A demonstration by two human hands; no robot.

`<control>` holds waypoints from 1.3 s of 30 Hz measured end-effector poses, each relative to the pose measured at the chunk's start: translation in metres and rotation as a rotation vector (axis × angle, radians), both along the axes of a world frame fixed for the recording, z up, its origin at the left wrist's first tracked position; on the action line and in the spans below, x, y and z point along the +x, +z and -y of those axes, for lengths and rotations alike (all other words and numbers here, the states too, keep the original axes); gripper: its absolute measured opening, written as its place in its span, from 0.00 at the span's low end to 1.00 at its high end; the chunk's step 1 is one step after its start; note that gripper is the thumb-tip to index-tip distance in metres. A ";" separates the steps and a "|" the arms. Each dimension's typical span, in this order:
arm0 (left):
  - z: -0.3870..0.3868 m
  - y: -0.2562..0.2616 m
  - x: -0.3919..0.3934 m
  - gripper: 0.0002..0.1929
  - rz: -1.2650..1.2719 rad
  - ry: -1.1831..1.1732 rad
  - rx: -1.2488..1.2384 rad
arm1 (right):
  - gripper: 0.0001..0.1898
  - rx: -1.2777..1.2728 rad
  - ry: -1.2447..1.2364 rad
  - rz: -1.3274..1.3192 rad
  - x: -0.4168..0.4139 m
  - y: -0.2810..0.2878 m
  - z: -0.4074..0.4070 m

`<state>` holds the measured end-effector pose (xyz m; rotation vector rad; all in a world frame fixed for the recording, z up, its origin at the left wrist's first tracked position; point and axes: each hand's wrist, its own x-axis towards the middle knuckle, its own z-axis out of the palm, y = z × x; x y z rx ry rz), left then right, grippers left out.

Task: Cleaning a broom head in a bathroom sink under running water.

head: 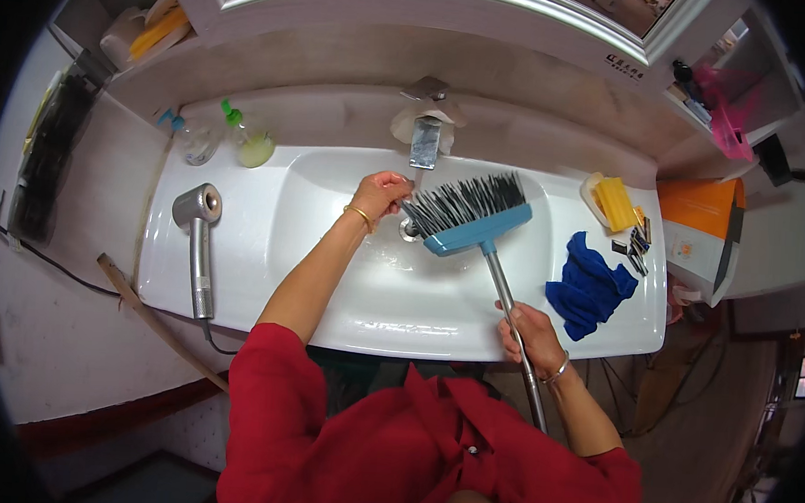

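Across the white sink basin [346,276] lies the blue head of a broom [479,229], its dark bristles pointing up toward the faucet [424,142]. My right hand [531,337] is closed around the broom's metal handle below the head. At the left end of the bristles is my left hand [381,196], fingers pinched together by the bristle tips under the faucet; whether it grips any bristles is hard to see. The metal drain [409,229] shows partly behind the bristles.
Two pump bottles [254,149] and a hair dryer [201,251] occupy the left counter. On the right are a blue cloth [588,286], yellow soap [615,204], small dark items [638,245] and an orange-white box [697,233]. A wooden stick [160,321] leans at left.
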<state>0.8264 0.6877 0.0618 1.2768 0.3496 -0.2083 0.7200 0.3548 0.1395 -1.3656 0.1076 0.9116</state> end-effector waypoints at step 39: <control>0.014 -0.029 0.010 0.17 0.056 0.176 -0.334 | 0.16 0.124 -0.098 -0.297 0.040 -0.016 -0.023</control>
